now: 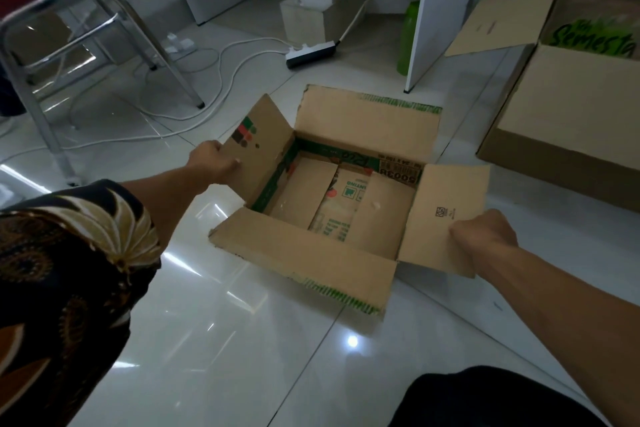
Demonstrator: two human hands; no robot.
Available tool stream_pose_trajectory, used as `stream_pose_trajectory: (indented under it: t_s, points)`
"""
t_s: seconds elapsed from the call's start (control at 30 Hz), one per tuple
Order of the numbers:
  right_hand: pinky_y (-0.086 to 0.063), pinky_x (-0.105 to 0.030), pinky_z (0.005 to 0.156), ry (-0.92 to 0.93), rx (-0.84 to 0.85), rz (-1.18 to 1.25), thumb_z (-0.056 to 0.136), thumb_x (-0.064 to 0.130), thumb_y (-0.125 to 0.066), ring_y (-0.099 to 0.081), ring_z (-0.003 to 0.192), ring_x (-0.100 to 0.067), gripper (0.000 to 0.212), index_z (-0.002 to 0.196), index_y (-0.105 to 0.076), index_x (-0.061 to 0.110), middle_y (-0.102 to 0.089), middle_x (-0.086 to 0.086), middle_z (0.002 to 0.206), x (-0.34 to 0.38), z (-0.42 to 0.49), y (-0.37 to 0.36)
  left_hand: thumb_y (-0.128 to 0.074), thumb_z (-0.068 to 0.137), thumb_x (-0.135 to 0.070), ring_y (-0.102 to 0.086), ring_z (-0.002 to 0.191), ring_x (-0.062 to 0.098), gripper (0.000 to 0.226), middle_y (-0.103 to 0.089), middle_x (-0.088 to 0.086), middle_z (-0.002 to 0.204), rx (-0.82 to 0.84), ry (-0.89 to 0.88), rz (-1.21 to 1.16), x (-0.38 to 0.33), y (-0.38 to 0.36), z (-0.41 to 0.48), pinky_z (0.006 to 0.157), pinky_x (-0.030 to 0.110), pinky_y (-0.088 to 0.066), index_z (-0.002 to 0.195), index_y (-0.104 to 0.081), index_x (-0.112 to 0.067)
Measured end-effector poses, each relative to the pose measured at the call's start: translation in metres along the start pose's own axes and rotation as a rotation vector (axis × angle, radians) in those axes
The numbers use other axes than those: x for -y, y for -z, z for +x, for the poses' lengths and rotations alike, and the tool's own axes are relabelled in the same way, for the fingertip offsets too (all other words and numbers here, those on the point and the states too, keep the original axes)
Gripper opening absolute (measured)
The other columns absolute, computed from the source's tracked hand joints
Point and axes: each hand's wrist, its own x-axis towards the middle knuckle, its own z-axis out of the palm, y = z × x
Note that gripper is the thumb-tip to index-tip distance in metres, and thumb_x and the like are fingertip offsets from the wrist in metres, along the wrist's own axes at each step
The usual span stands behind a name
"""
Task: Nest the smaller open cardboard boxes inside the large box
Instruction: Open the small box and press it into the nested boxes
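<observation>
A smaller open cardboard box (pixel 377 225) sits on the white tiled floor in the middle of the head view, its four flaps spread outward and its inside bare. My left hand (pixel 213 163) grips the outer edge of the left flap (pixel 258 146). My right hand (pixel 485 230) is closed on the outer edge of the right flap (pixel 446 215). The large open cardboard box (pixel 568 121) with green lettering stands at the far right, apart from the smaller one, one flap raised toward the desk.
A chrome-legged chair with a red seat (pixel 86 31) stands at the left. White cables and a power strip (pixel 311 54) lie on the floor behind the box. A white desk panel (pixel 436 21), a green bottle (pixel 408 38) and a small box (pixel 308 15) are at the back.
</observation>
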Motion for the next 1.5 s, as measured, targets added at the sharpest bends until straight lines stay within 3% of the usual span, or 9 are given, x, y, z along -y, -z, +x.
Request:
stream_pose_trajectory:
  t_s: [0.13, 0.37, 0.63, 0.83, 0.93, 1.03, 1.17, 1.33, 1.5]
  points:
    - [-0.052, -0.047, 0.086, 0.028, 0.092, 0.154, 0.086, 0.012, -0.072, -0.051, 0.098, -0.033, 0.06, 0.134, -0.036, 0.014, -0.051, -0.008, 0.109, -0.003, -0.01, -0.003, -0.059, 0.095, -0.023, -0.07, 0.087, 0.03, 0.029, -0.066, 0.013, 0.104, 0.072, -0.077, 0.168, -0.017, -0.005, -0.013, 0.073, 0.041, -0.062, 0.12, -0.059, -0.007]
    - [-0.053, -0.04, 0.07, 0.268, 0.14, 0.113, 0.089, 0.008, -0.052, -0.06, 0.091, -0.031, 0.048, 0.133, -0.04, 0.024, -0.061, -0.007, 0.104, 0.034, -0.032, 0.012, -0.054, 0.089, -0.011, -0.053, 0.046, 0.011, 0.019, -0.056, 0.003, 0.061, 0.128, -0.192, 0.536, -0.074, 0.007, -0.034, 0.033, 0.015, -0.032, 0.07, -0.054, -0.009]
    - [-0.063, -0.043, 0.054, 0.256, 0.084, 0.029, 0.095, 0.016, -0.053, -0.065, 0.088, -0.034, 0.027, 0.122, -0.056, 0.018, -0.063, -0.012, 0.11, 0.087, -0.057, 0.074, -0.051, 0.096, -0.014, -0.061, 0.059, 0.019, 0.009, -0.056, 0.009, 0.078, 0.098, -0.352, 0.721, -0.173, 0.065, -0.056, 0.037, 0.024, -0.043, 0.101, -0.046, -0.009]
    - [-0.056, -0.031, 0.042, 0.314, -0.027, -0.08, 0.096, 0.016, -0.054, -0.068, 0.068, -0.029, 0.015, 0.106, -0.064, 0.011, -0.069, -0.013, 0.094, 0.125, -0.071, 0.152, -0.051, 0.09, -0.016, -0.062, 0.056, 0.018, 0.016, -0.061, 0.005, 0.07, 0.065, -0.455, 0.814, -0.261, 0.119, -0.081, 0.043, 0.025, -0.043, 0.093, -0.061, -0.003]
    - [-0.062, -0.039, 0.053, 0.318, -0.097, -0.094, 0.096, 0.015, -0.055, -0.067, 0.076, -0.033, 0.008, 0.102, -0.059, 0.011, -0.067, -0.015, 0.099, 0.14, -0.079, 0.191, -0.048, 0.089, -0.011, -0.07, 0.054, 0.023, 0.018, -0.068, 0.011, 0.069, 0.089, -0.51, 0.754, -0.3, 0.136, -0.099, 0.043, 0.029, -0.054, 0.083, -0.062, -0.002]
    - [-0.063, -0.05, 0.067, 0.295, -0.098, -0.017, 0.094, 0.007, -0.058, -0.067, 0.088, -0.039, 0.008, 0.102, -0.059, 0.008, -0.066, -0.019, 0.104, 0.149, -0.082, 0.231, -0.048, 0.092, -0.01, -0.073, 0.06, 0.028, 0.017, -0.07, 0.015, 0.079, 0.103, -0.551, 0.693, -0.336, 0.144, -0.12, 0.049, 0.033, -0.06, 0.094, -0.061, 0.0]
    - [-0.061, -0.051, 0.067, 0.275, -0.129, -0.001, 0.094, 0.004, -0.061, -0.065, 0.095, -0.045, 0.013, 0.107, -0.059, 0.004, -0.063, -0.023, 0.108, 0.15, -0.081, 0.287, -0.047, 0.095, -0.008, -0.07, 0.058, 0.029, 0.018, -0.065, 0.019, 0.081, 0.136, -0.56, 0.62, -0.383, 0.144, -0.147, 0.04, 0.03, -0.055, 0.105, -0.054, 0.005]
    - [-0.056, -0.035, 0.063, 0.304, -0.266, -0.185, 0.093, 0.01, -0.054, -0.062, 0.081, -0.03, 0.019, 0.109, -0.064, 0.005, -0.063, -0.013, 0.103, 0.141, -0.059, 0.367, -0.041, 0.095, 0.001, -0.072, 0.058, 0.028, 0.018, -0.064, 0.021, 0.082, 0.184, -0.546, 0.46, -0.443, 0.132, -0.18, 0.052, 0.033, -0.062, 0.08, -0.051, 0.0]
    - [-0.063, -0.045, 0.073, 0.267, -0.315, -0.26, 0.092, 0.01, -0.052, -0.069, 0.085, -0.034, 0.025, 0.114, -0.061, 0.005, -0.066, -0.016, 0.102, 0.132, -0.019, 0.434, -0.039, 0.096, 0.001, -0.07, 0.061, 0.027, 0.016, -0.064, 0.019, 0.08, 0.214, -0.552, 0.43, -0.507, 0.101, -0.208, 0.045, 0.029, -0.059, 0.085, -0.052, 0.001]
